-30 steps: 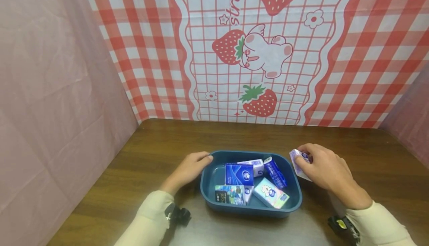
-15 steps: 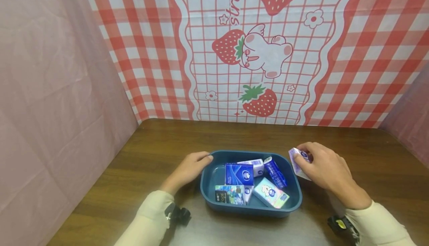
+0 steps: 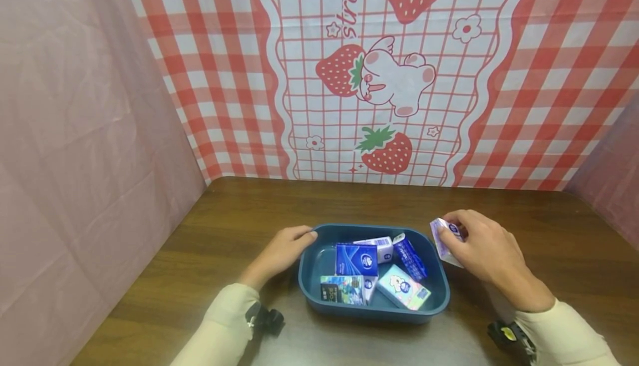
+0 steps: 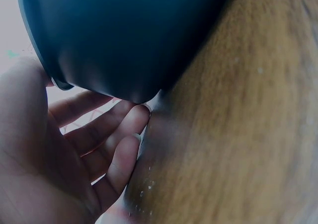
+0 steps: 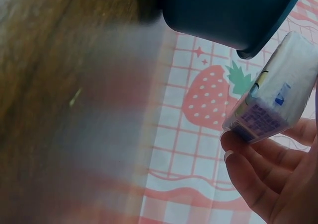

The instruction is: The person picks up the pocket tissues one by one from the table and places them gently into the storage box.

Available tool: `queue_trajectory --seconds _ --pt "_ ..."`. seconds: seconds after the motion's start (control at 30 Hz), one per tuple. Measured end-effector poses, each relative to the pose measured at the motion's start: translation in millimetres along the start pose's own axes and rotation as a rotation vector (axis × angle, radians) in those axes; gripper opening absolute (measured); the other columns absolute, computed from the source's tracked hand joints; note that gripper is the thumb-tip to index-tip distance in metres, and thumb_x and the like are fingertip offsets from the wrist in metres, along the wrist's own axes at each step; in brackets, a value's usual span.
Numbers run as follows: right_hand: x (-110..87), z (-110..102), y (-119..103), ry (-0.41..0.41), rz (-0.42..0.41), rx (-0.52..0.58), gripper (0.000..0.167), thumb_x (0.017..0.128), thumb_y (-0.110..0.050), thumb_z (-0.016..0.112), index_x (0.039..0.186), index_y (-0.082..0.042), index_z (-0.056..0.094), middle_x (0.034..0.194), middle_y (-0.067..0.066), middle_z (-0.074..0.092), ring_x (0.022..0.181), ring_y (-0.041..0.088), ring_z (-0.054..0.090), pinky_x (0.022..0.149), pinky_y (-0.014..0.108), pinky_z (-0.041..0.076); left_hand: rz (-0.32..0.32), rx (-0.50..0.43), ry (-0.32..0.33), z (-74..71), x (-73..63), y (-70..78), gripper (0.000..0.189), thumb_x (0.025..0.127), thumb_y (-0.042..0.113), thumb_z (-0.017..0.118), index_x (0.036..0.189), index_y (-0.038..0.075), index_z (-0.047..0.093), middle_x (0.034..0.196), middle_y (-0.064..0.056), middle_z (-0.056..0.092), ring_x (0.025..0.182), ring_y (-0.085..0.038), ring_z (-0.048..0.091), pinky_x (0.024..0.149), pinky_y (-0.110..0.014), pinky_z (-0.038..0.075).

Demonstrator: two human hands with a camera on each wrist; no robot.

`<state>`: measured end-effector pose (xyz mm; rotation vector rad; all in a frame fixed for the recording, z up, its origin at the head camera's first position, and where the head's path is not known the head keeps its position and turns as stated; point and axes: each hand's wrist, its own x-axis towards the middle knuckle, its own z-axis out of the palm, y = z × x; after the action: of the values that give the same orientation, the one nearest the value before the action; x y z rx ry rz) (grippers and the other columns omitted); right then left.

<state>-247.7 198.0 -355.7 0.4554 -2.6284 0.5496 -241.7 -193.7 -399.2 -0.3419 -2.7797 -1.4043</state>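
A blue plastic basin (image 3: 371, 314) holds several small tissue packs: a dark blue pack (image 3: 356, 259), a floral pack (image 3: 348, 289) with a black label, a pale blue pack (image 3: 403, 287) and a narrow blue pack (image 3: 410, 256), with white-purple packs partly hidden beneath. My left hand (image 3: 282, 250) grips the basin's left back corner, thumb at the rim; in the left wrist view its fingers lie along the outer wall (image 4: 109, 45). Just outside the right rim, my right hand (image 3: 491, 252) holds a white-and-purple tissue pack (image 5: 283, 90) between thumb and fingers, tilted and raised off the table.
The brown wooden table (image 3: 249, 205) ends at a red-checked strawberry cloth (image 3: 379, 77) hanging behind it. A pink curtain (image 3: 85, 161) hangs along the left side and another (image 3: 611, 150) at the right. Each wrist wears a small black camera.
My right hand has risen very slightly with the tissue pack beside the rim. The left hand, the basin and the packs inside stay where they were.
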Motion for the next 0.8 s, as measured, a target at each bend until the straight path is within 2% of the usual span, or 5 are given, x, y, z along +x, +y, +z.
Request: queue_trajectory --seconds 0.8 --pt "0.1 -4.1 -7.6 0.007 -0.036 0.004 0.037 0.091 -0.041 0.07 0.112 -0.011 0.07 0.104 0.013 0.069 0.082 0.026 0.062 0.061 0.047 0.054 -0.009 -0.006 -0.001 0.3 0.0 -0.7 0.034 0.102 0.04 0.053 0.118 0.015 0.071 0.108 0.001 0.07 0.104 -0.018 0.063 0.096 -0.048 0.05"
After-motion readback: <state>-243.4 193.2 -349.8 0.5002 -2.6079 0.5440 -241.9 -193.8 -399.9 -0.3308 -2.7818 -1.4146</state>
